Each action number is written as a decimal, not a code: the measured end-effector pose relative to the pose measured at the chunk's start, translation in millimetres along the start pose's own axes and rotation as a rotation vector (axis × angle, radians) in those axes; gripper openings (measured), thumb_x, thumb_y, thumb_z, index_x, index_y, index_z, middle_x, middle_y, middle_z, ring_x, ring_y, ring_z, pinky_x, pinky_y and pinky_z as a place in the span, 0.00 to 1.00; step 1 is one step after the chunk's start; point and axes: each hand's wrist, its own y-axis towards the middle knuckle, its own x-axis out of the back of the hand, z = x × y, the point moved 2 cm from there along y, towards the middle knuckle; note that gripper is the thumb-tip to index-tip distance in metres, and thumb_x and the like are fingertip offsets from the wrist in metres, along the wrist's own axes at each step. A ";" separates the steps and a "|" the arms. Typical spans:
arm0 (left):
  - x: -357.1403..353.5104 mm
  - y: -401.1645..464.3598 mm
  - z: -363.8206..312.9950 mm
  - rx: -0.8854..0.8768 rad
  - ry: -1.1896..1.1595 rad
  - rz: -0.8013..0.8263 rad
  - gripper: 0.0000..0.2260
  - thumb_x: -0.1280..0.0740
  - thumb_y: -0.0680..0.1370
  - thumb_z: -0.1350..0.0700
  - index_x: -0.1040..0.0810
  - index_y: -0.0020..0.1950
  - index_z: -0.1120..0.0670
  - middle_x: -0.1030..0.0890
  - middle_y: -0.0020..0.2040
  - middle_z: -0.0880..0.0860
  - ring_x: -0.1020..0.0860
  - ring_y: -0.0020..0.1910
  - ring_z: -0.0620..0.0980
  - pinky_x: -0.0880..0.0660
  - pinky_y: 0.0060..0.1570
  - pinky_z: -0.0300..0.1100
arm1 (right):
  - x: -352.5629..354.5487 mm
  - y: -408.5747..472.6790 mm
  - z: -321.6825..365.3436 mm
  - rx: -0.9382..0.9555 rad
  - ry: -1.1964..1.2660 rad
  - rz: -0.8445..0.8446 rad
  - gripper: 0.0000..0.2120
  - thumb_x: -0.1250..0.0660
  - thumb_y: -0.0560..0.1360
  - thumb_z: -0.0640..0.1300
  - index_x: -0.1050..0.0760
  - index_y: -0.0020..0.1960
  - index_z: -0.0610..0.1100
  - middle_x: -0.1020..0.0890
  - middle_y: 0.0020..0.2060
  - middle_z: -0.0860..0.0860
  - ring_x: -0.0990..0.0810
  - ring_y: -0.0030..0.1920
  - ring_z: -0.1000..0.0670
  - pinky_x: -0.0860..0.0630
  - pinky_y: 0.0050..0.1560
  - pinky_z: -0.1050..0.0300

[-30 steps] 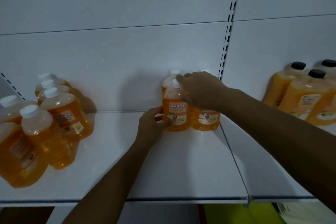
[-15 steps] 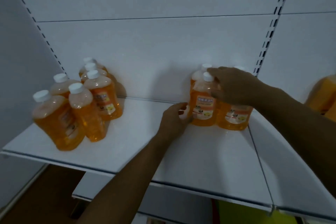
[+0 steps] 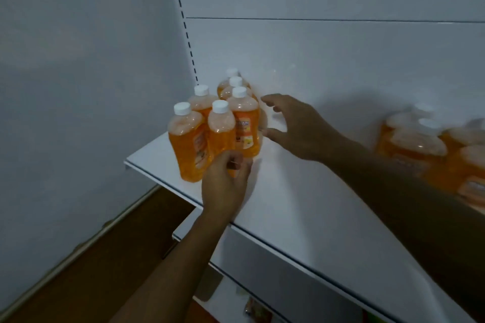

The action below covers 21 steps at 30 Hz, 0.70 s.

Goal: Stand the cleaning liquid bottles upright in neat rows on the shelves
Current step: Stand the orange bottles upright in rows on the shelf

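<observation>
Several orange cleaning liquid bottles with white caps stand in a cluster at the left end of the white shelf (image 3: pixel 301 204). My left hand (image 3: pixel 225 181) curls its fingers round the base of the front bottle (image 3: pixel 221 131), hiding its bottom. Beside it, the labelled bottle (image 3: pixel 245 123) stands upright. My right hand (image 3: pixel 296 126) hovers just right of that bottle, fingers and thumb spread, holding nothing. A second group of orange bottles (image 3: pixel 420 144) stands blurred at the right end of the shelf, partly behind my right arm.
The shelf's left edge (image 3: pixel 126 162) ends near a grey wall (image 3: pixel 78 86). A slotted upright (image 3: pixel 183 21) runs up the back panel. A lower shelf (image 3: pixel 262 257) and brown floor (image 3: pixel 105 257) lie below.
The view swung left. Both hands left the right-hand bottles and moved to the left cluster; the left hand now holds the front bottle's base, and the right hand has let go and opened.
</observation>
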 end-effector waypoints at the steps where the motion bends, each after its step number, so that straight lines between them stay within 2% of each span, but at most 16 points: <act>1: 10.5 -0.4 5.3 0.011 0.013 -0.052 0.05 0.29 0.76 0.52 0.23 0.48 0.50 0.21 0.43 0.43 0.22 0.43 0.40 0.26 0.42 0.35 | -7.4 9.4 5.4 0.011 0.063 0.011 0.28 0.30 0.75 0.48 0.34 0.72 0.44 0.26 0.66 0.47 0.26 0.63 0.48 0.31 0.57 0.59; 3: 25.7 -1.8 15.5 0.057 0.017 -0.117 0.06 0.29 0.76 0.51 0.25 0.49 0.49 0.22 0.43 0.43 0.22 0.43 0.42 0.23 0.43 0.40 | -20.1 26.1 16.1 0.019 0.152 0.002 0.30 0.29 0.74 0.49 0.35 0.72 0.44 0.25 0.64 0.51 0.26 0.61 0.50 0.32 0.55 0.62; 5: 32.9 -3.0 23.7 0.131 0.012 -0.125 0.13 0.30 0.76 0.48 0.27 0.56 0.49 0.21 0.47 0.45 0.21 0.46 0.44 0.21 0.45 0.43 | -32.7 40.8 25.9 0.015 0.215 -0.006 0.31 0.29 0.74 0.53 0.35 0.72 0.46 0.25 0.63 0.51 0.26 0.61 0.50 0.29 0.54 0.60; 8: 31.8 -2.1 27.0 0.124 0.058 -0.075 0.23 0.31 0.76 0.47 0.30 0.69 0.52 0.21 0.55 0.48 0.22 0.50 0.46 0.23 0.49 0.43 | -52.4 57.0 35.5 0.001 0.181 0.033 0.35 0.31 0.70 0.63 0.35 0.72 0.49 0.26 0.66 0.50 0.26 0.64 0.47 0.25 0.59 0.47; 10: 29.2 -0.2 26.9 0.060 0.060 -0.055 0.22 0.31 0.76 0.48 0.28 0.69 0.52 0.20 0.55 0.50 0.21 0.50 0.48 0.22 0.51 0.45 | -59.6 61.3 37.6 -0.020 0.118 0.031 0.36 0.31 0.67 0.66 0.33 0.69 0.51 0.24 0.64 0.51 0.26 0.62 0.46 0.25 0.59 0.42; 12: 27.8 0.2 27.7 0.026 0.047 -0.064 0.20 0.31 0.77 0.50 0.25 0.67 0.54 0.19 0.54 0.50 0.21 0.50 0.48 0.22 0.51 0.43 | -61.1 63.2 34.9 -0.016 0.118 0.012 0.32 0.27 0.67 0.60 0.32 0.66 0.50 0.23 0.59 0.50 0.24 0.58 0.46 0.23 0.56 0.45; 15: 26.8 -2.5 27.9 -0.014 0.049 -0.094 0.19 0.29 0.76 0.52 0.23 0.66 0.54 0.21 0.54 0.46 0.24 0.50 0.44 0.28 0.48 0.34 | -50.1 63.1 27.6 -0.009 0.181 0.035 0.27 0.26 0.69 0.47 0.31 0.65 0.47 0.23 0.56 0.49 0.24 0.55 0.48 0.25 0.46 0.59; 18: 23.4 -4.5 30.5 -0.077 0.015 -0.116 0.18 0.30 0.75 0.51 0.22 0.63 0.54 0.21 0.58 0.50 0.23 0.56 0.48 0.24 0.52 0.44 | -35.1 58.0 17.9 -0.026 0.202 0.087 0.26 0.26 0.69 0.43 0.30 0.65 0.47 0.24 0.56 0.51 0.24 0.53 0.50 0.28 0.41 0.66; 21: 16.3 -1.3 28.8 -0.059 -0.029 -0.078 0.20 0.31 0.74 0.46 0.25 0.64 0.53 0.24 0.62 0.49 0.25 0.59 0.49 0.24 0.56 0.50 | -21.8 47.3 9.7 -0.053 0.240 0.143 0.26 0.26 0.69 0.42 0.29 0.65 0.46 0.24 0.58 0.49 0.23 0.54 0.49 0.22 0.45 0.59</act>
